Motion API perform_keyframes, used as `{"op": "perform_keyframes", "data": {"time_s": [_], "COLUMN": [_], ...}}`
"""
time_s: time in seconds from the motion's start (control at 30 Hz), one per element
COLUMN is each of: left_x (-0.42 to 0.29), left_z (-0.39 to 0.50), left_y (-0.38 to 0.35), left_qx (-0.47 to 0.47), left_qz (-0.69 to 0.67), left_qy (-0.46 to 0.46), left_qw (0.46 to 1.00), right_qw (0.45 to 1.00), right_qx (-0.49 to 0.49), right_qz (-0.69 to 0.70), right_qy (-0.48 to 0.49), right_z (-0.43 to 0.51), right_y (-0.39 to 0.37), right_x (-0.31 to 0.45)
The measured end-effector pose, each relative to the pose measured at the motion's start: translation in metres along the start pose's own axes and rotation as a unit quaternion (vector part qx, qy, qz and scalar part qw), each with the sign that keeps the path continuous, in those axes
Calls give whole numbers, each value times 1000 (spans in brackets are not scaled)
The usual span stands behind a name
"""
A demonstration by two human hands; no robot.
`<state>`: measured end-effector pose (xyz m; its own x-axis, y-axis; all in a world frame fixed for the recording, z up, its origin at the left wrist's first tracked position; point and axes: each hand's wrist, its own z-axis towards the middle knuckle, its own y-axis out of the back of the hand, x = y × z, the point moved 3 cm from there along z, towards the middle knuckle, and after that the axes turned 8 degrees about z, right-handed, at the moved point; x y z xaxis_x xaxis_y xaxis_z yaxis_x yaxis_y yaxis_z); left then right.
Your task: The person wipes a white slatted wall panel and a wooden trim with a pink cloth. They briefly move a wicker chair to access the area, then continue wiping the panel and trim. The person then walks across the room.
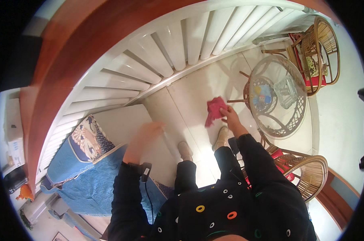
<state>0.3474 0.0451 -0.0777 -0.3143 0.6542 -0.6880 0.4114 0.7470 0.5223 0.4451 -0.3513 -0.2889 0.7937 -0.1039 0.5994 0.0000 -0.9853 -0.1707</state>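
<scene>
A crumpled pink cloth (215, 109) hangs from my right hand (232, 120), pinched between thumb and fingers above the tiled floor. Motion blurs my left hand (148, 134), which is held out over a white surface (121, 120); its fingers are too smeared to make out. Just left of that hand lies a blue cover (88, 183) with a patterned panel (91, 140) at its corner. The round glass-topped rattan table (293, 123) stands to the right of the cloth.
A white radiator (170, 48) curves along the far side under a reddish-brown ledge (70, 51). Rattan chairs (326, 54) (311, 171) with red cushions flank the table. On its glass sits a clear glass dish (286, 92). My shoes (185, 150) are on the light floor tiles (200, 87).
</scene>
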Motion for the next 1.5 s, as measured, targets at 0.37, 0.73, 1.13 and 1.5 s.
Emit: {"op": "perform_keyframes", "data": {"time_s": [0.37, 0.73, 1.13, 1.5], "left_x": [50, 8, 8, 8], "left_z": [0, -5, -4, -8], "left_y": [-4, 21, 17, 13], "left_qx": [6, -28, -45, -59], "left_qz": [64, 30, 85, 132], "left_qy": [-11, -8, -74, -67], "left_qw": [998, 999, 993, 987], "right_qw": [930, 802, 782, 719], "right_qx": [-209, -367, -197, -298], "right_qz": [102, -298, -388, -483], "right_qy": [286, 364, 446, 400], "right_z": [153, 278, 188, 233], "right_y": [9, 7, -104, -52], "right_x": [142, 245, 131, 210]}}
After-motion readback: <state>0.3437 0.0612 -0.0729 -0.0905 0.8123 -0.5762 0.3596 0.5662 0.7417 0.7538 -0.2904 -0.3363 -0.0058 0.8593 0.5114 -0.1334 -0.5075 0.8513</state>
